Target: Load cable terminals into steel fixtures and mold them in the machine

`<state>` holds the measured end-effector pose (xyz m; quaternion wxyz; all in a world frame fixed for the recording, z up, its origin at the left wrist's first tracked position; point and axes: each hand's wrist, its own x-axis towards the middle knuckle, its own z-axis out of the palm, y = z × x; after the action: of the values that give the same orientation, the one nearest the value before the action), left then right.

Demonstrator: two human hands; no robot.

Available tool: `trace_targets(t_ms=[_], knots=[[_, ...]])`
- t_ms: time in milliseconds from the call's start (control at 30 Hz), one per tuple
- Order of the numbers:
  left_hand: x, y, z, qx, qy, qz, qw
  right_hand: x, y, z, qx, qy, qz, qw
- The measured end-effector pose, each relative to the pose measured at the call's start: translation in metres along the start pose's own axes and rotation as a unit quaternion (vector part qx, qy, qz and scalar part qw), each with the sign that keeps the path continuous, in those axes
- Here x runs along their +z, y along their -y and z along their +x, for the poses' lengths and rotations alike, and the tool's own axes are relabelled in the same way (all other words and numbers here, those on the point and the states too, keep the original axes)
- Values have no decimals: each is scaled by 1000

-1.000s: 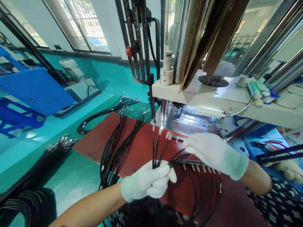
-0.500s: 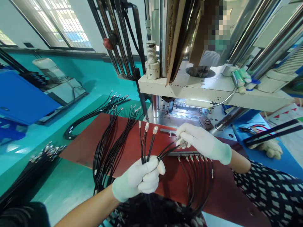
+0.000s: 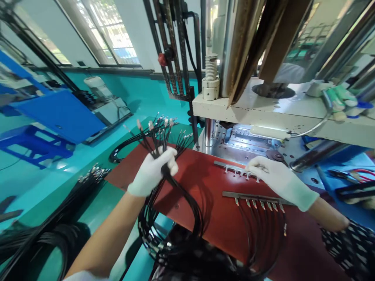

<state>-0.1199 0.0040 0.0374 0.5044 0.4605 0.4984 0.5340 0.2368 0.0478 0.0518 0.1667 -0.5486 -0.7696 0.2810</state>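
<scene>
My left hand (image 3: 154, 171), in a white glove, is closed around a bundle of black cables (image 3: 191, 201). Their metal-tipped ends fan out above the fist, and the lengths loop down over the board's front edge. To the right, my gloved right hand (image 3: 272, 181) has its fingers pinched at a slim metal strip (image 3: 221, 164) with several small pale pieces along it. Whether a piece sits between the fingertips is hidden. Nearer to me lies a second metal strip (image 3: 231, 194), with several black cables (image 3: 257, 222) set side by side along it by their terminals.
A reddish-brown board (image 3: 190, 183) carries the strips. Behind it stands a press (image 3: 234, 111) with a lit metal die (image 3: 246, 138). More cable bundles (image 3: 84, 191) lie at left, near a blue stool (image 3: 35, 146). Pliers (image 3: 336, 175) rest at far right.
My left hand has moved left with the cables. My right hand has let go of the cable ends and reached the upper strip, where more small pieces now show. The view has shifted left.
</scene>
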Motion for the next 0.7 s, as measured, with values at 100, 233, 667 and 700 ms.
trace_targets(t_ms=[100,233,667,700], knots=[[-22,2,62,-36,-110,314,942,9,-24,6,0,-16,-20,1000],[-12,30,124,-104,-113,374,915,28,-49,11,-11,-60,-79,995],[-40,-85,79,-69,-74,40,994,51,-103,23,-87,-60,-151,983],[-50,-109,64,-61,-73,21,995,51,-108,25,-101,-71,-155,980]])
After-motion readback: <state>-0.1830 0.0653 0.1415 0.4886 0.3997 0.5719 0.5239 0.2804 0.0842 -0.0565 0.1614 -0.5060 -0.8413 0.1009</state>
